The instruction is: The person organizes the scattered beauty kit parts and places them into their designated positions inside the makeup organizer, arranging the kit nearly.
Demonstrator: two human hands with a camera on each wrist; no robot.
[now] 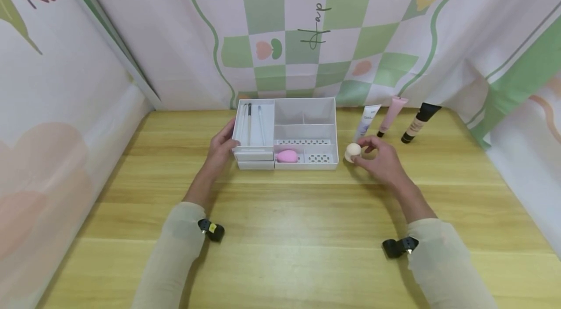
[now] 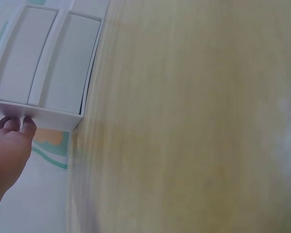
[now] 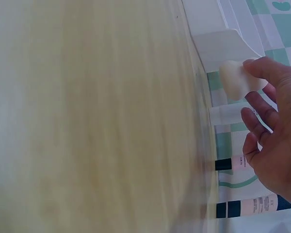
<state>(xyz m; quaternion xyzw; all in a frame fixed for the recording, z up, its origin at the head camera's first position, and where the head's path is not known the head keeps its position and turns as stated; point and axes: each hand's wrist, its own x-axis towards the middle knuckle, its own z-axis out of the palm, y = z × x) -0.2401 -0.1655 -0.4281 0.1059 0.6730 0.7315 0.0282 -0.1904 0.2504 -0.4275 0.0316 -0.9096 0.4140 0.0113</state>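
Note:
Between the thumb and fingers of my right hand is a cream makeup sponge, pinched just right of a white organizer box. The right wrist view shows the sponge gourd-shaped, thumb on its upper side. My left hand rests against the organizer's left wall, its fingertips touching the side in the left wrist view. Inside the organizer, a pink makeup sponge lies in a front compartment. Several slim brushes, one of them a dark-tipped brush, lie in the left top tray.
Behind my right hand stand a white tube, a pink tube and a beige tube with black ends. Two drawers form the organizer's front left. A patterned curtain hangs behind the wooden table.

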